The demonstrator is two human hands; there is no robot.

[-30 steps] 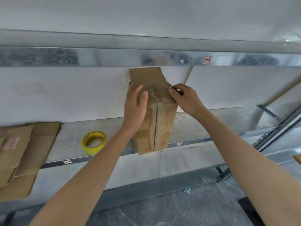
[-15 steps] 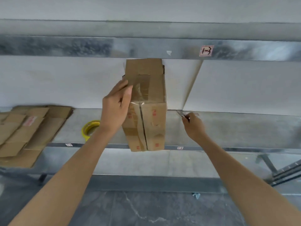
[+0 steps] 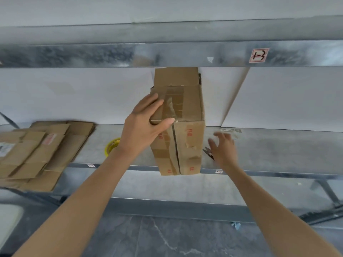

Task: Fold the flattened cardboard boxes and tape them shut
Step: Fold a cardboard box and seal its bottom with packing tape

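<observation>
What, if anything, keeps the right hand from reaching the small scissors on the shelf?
Probably nothing, so yes. The right hand is open and empty, just beside the small scissors, which lie uncovered on the metal shelf between it and the cardboard box.

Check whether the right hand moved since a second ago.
Yes. The right hand dropped from the top of the box down to the shelf, right of it, open beside the scissors.

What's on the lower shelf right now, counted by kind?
assembled box: 1
flattened-box stack: 1 (sheets not countable)
yellow tape roll: 1
small cutting tool: 1
Total: 4
</observation>
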